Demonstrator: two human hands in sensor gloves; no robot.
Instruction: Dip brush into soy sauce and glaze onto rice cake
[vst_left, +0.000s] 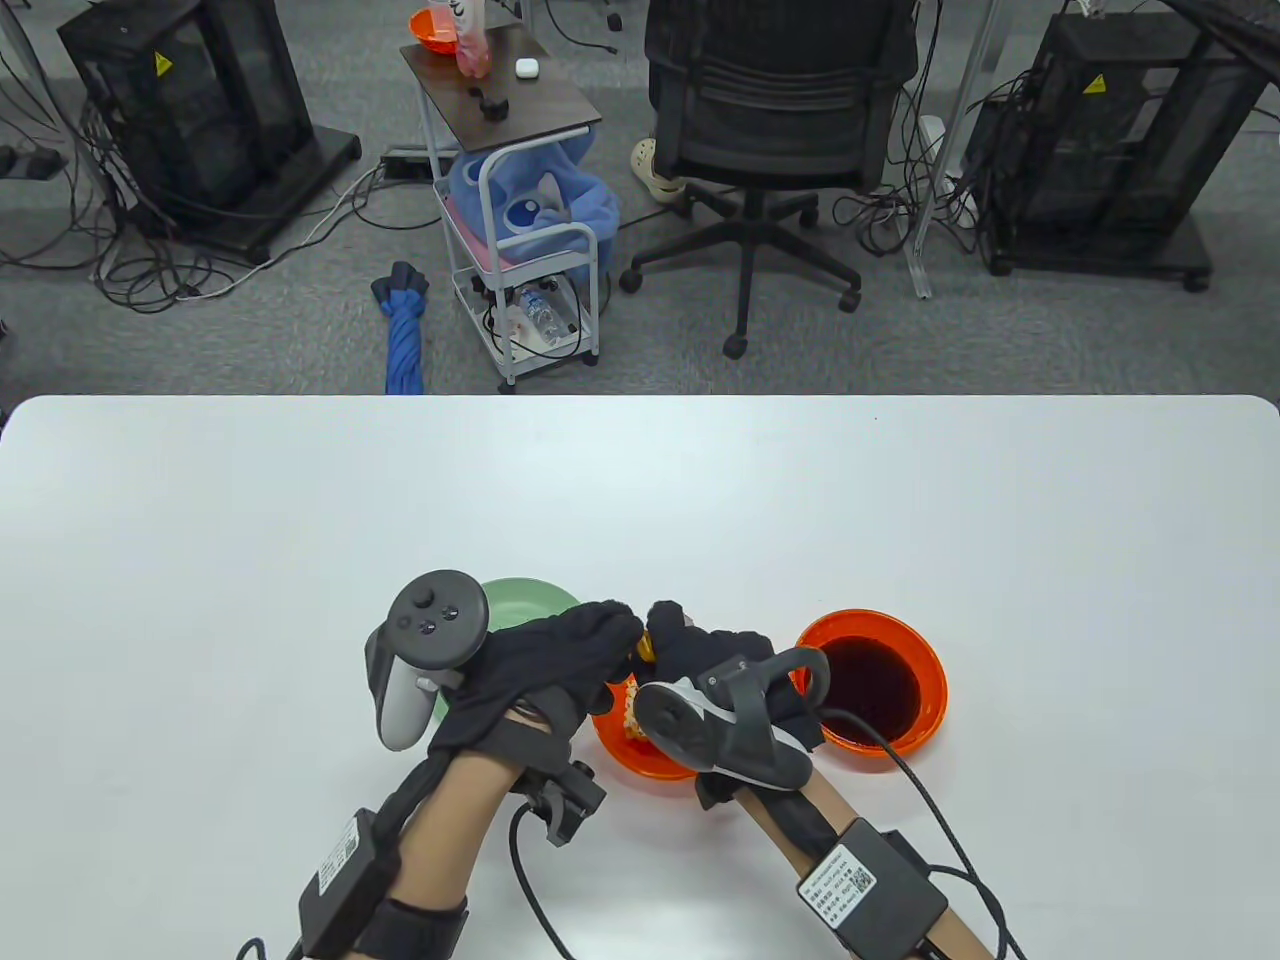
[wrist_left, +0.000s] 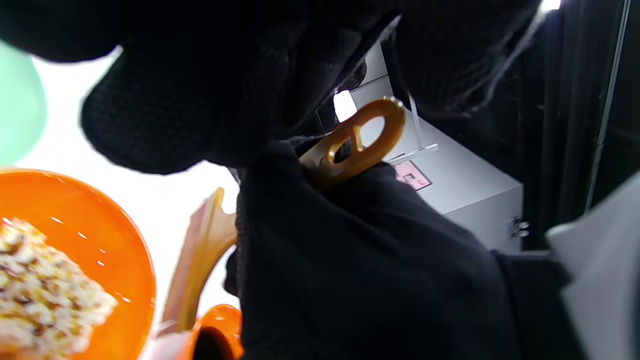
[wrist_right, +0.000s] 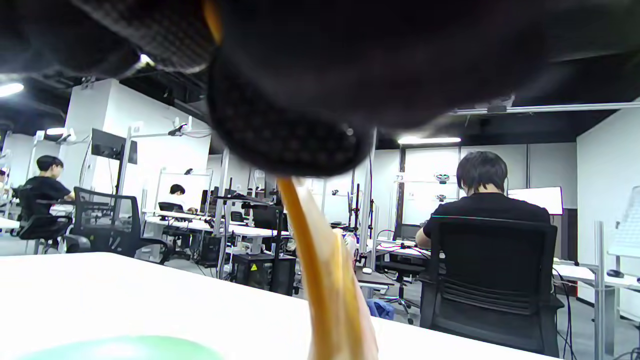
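Observation:
My right hand grips an amber translucent brush. The brush handle runs down from the fist in the right wrist view. Its looped end sticks out above the glove in the left wrist view. The rice cake lies in a small orange bowl, mostly under both hands. The brush's lower part hangs beside that bowl's rim. The soy sauce fills a second orange bowl to the right. My left hand reaches over the rice cake bowl, with its fingertips close to the brush's top. I cannot tell whether they touch it.
A pale green plate lies just behind my left hand. It also shows in the right wrist view. White tabletop stretches beyond the bowls. An office chair and a cart stand past the far edge.

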